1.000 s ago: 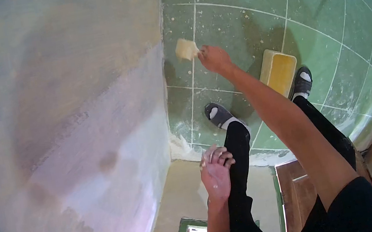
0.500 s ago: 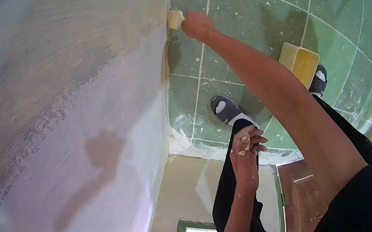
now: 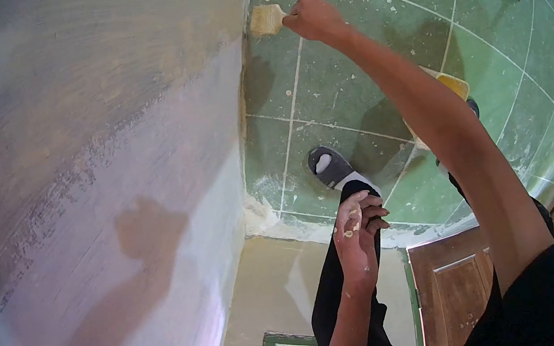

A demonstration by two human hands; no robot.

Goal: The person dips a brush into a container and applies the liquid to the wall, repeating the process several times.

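Apparently one brush (image 3: 266, 20) in right hand (image 3: 316, 18)

From here I see a wide, cream-coloured brush (image 3: 266, 21) in the right hand (image 3: 316, 18), its flat head pointing towards the wall (image 3: 105, 150); whether they touch, I can't tell. An oblong tub (image 3: 454, 85), pale-rimmed and yellow inside, sits on the green tiled floor (image 3: 370, 25), partly hidden behind the forearm (image 3: 409, 85)
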